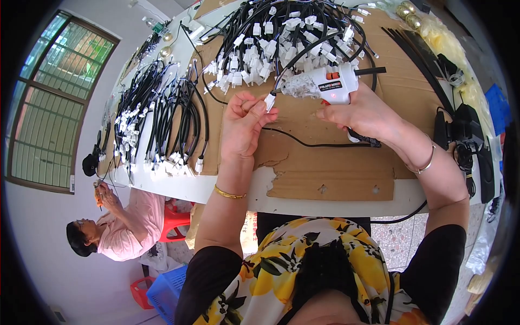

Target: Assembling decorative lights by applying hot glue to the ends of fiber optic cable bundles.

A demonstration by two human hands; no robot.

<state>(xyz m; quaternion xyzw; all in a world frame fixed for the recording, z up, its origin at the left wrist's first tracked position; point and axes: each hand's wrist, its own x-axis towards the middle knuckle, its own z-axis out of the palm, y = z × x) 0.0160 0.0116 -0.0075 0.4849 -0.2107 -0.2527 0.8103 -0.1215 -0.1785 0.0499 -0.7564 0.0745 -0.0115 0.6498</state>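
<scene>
Connector of white boxy plastic point(270, 102) held in a pinch by your left hand point(244, 122), above brown flat cardboard point(330, 181). Your right hand point(365, 112) grips a white pistol-shaped glue gun point(344, 89), its front end near the connector.

Left hand point(242, 120), upper centre of frame: closed in a pinch. Right hand point(369, 112), right of upper centre: curled in a grip. Left forearm point(234, 172) near vertical; right forearm point(413, 145) slanting.
</scene>
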